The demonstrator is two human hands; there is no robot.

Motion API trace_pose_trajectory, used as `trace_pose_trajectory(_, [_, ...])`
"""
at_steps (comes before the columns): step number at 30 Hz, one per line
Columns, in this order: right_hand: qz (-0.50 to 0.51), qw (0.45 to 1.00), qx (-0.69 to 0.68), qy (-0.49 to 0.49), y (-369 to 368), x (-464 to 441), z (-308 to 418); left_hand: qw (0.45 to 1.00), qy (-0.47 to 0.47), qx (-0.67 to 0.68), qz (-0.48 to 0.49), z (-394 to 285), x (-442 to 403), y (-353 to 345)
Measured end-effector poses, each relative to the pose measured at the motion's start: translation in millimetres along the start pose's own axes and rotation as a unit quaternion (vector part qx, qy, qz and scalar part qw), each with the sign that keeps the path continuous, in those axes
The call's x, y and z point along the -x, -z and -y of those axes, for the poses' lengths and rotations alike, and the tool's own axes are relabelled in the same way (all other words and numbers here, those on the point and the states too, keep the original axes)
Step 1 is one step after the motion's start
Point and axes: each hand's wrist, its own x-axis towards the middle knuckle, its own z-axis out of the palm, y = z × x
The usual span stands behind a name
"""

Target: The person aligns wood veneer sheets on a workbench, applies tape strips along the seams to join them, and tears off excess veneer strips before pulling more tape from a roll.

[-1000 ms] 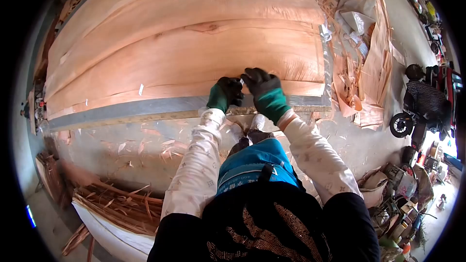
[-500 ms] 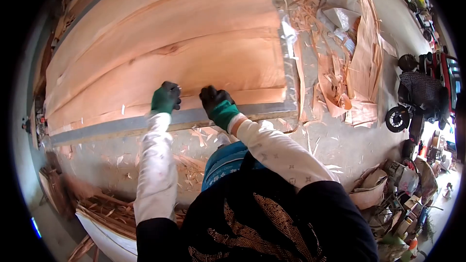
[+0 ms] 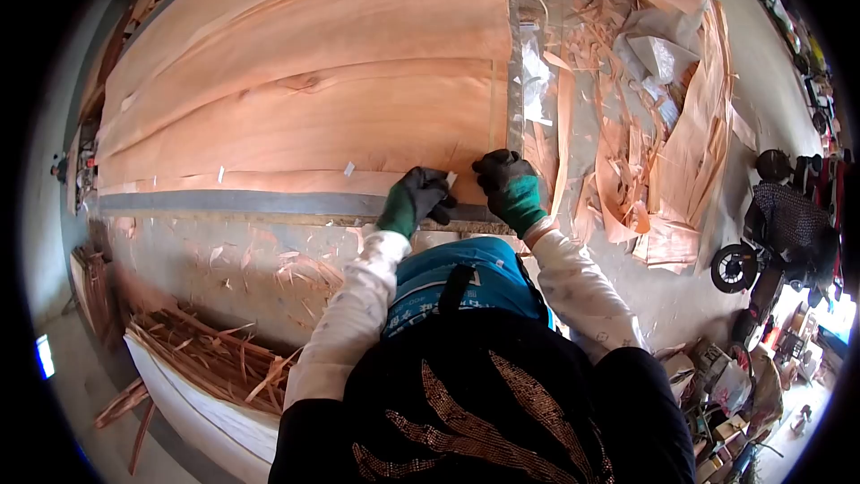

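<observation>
Thin sheets of wood veneer (image 3: 296,125) lie across a low table, with wavy seams between them. Several small white strips of tape, such as one white strip (image 3: 349,168), sit along the seam near the close edge. My left hand (image 3: 419,199), in a black and green glove, is closed at that edge with a small white piece of tape (image 3: 451,179) at its fingertips. My right hand (image 3: 508,186), gloved alike, is curled at the veneer's near right corner; what its fingers hold, if anything, is hidden.
Torn veneer scraps (image 3: 618,161) and plastic cover the floor on the right. A white bin of wood strips (image 3: 210,363) stands at lower left. A motorbike (image 3: 779,206) and piled clutter (image 3: 735,394) are at far right. The table's grey edge (image 3: 224,203) runs before me.
Both hands have moved right along the veneer's near edge, toward its right corner. Another white tape strip now shows on the seam to the left of my left hand.
</observation>
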Motion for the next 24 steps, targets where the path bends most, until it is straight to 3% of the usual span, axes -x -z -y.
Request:
trace_pose_trajectory(1, [0.009, 1.000, -0.008, -0.009, 0, 0, -1, 0.999, 0.026, 0.024, 0.009, 6, -18, -5])
trace_pose_trajectory(3, [0.010, 1.000, 0.001, -0.011, 2, -1, 2, 0.994, 0.003, -0.091, 0.056, 31, -55, -1])
trace_pose_trajectory(5, [-0.007, 0.999, 0.035, 0.004, 7, -1, 11, 0.989, 0.037, -0.120, 0.075, 34, -66, 0])
trace_pose_trajectory(7, [-0.027, 0.995, 0.060, 0.076, 5, 5, 20, 0.988, 0.124, -0.061, 0.065, 21, -61, -5])
trace_pose_trajectory(9, [0.006, 0.991, 0.090, 0.100, -20, 15, 11, 0.993, 0.024, -0.112, -0.018, 12, -41, -15])
trace_pose_trajectory(10, [-0.027, 0.985, 0.091, 0.144, -18, 18, 11, 0.988, -0.027, -0.136, -0.060, 4, -27, -20])
trace_pose_trajectory(13, [-0.062, 0.979, 0.129, 0.146, -26, 20, 12, 0.991, 0.024, -0.096, -0.092, -36, 17, -19])
trace_pose_trajectory(15, [-0.023, 0.968, 0.184, 0.167, -30, 26, 4, 0.995, -0.013, -0.006, -0.102, -11, 32, 20])
trace_pose_trajectory(17, [0.011, 0.954, 0.227, 0.194, -14, 23, 20, 0.987, 0.069, -0.014, -0.144, 4, 56, 67])
trace_pose_trajectory(20, [0.119, 0.979, 0.152, 0.070, -46, 33, -3, 0.974, 0.088, 0.055, -0.199, 60, 106, 142])
trace_pose_trajectory(24, [0.219, 0.934, 0.238, 0.150, 25, -37, 51, 0.949, 0.089, 0.168, -0.251, 121, 189, 202])
